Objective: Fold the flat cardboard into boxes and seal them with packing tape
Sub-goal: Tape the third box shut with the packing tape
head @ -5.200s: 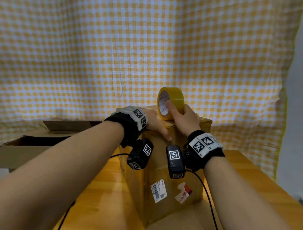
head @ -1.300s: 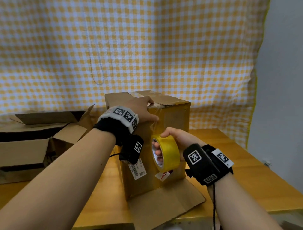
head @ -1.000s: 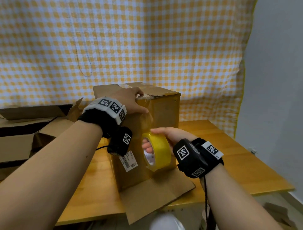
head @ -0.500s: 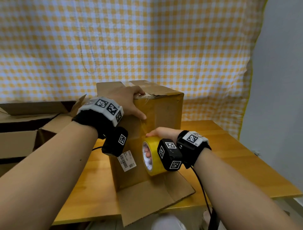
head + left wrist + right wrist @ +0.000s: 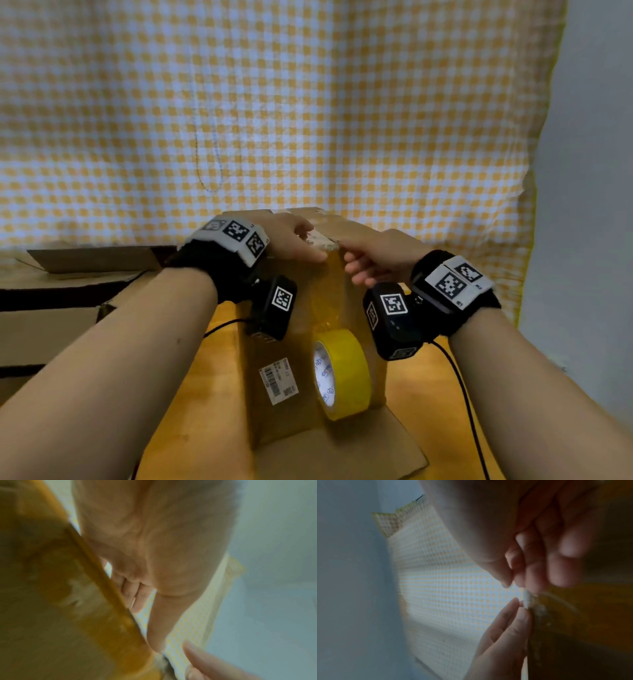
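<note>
Head view alone shows tape roll (image 5: 342, 373) hanging, left hand (image 5: 294, 240) flat on box (image 5: 274, 383) (right hand (image 5: 376, 257) curled, grip unclear).

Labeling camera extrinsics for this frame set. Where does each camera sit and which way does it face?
Head: worn on the head, looking forward and down at the cardboard box, tape roll and checkered cloth; both forearms, left hand, right hand.
Left wrist: under the left hand, looking along the fingers up the box face.
Right wrist: under the right hand, looking at the box's top edge.
Shared: both wrist views show the other hand's fingertips and the cloth.
</note>
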